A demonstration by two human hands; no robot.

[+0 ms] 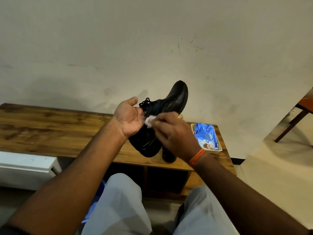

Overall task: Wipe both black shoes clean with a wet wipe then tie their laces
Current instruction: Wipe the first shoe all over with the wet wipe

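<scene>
Left hand (129, 118) cradled the shoe (166, 114) above the bench's (50, 126) right end, fingers hidden behind it, grip uncertain. Right hand (172, 133) pinched the wipe (149, 121) against it. Risk: hard rubbing could tip the shoe free; loose laces (145, 101) might snag.

Wooden bench (50, 129) — scuffed wall (152, 48) behind

Your arms are bare; an orange thread band (197, 157) circles your right wrist, and you wear pale grey trousers (122, 206).
</scene>
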